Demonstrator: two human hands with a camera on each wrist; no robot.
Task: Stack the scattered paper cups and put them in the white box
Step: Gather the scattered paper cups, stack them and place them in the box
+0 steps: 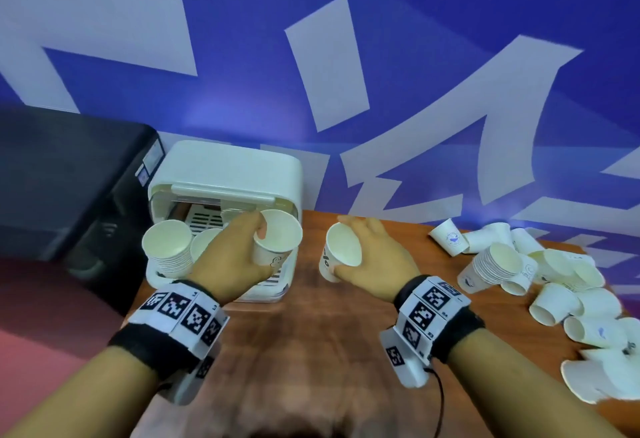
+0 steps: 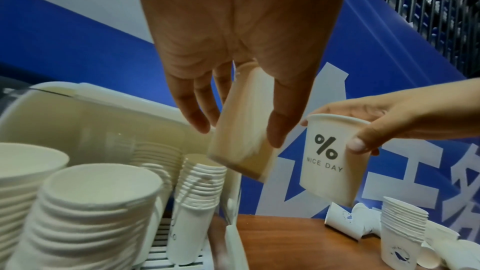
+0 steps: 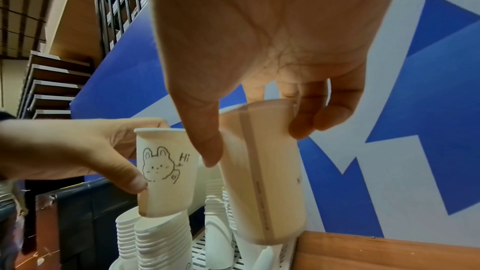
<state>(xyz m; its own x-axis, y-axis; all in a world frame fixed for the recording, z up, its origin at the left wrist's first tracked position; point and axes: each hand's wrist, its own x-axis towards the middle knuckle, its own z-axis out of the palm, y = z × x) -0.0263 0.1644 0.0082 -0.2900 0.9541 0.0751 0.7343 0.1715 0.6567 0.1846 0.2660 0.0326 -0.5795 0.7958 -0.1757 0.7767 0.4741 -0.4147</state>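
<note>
Both hands (image 1: pixel 242 257) (image 1: pixel 374 257), each curled around one cup (image 1: pixel 277 240) (image 1: pixel 341 254).

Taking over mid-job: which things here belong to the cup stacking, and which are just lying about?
Job:
- left hand holding bunny-print paper cup
- right hand holding "NICE DAY" paper cup
- open white plastic box, stacks inside
- scattered white paper cups
- small cup stack on the table

Lying about:
- black machine
- blue-and-white wall

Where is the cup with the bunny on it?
The bunny cup is in the person's left hand, held up over the white box on the table's left side, with stacked cups below it.
</note>
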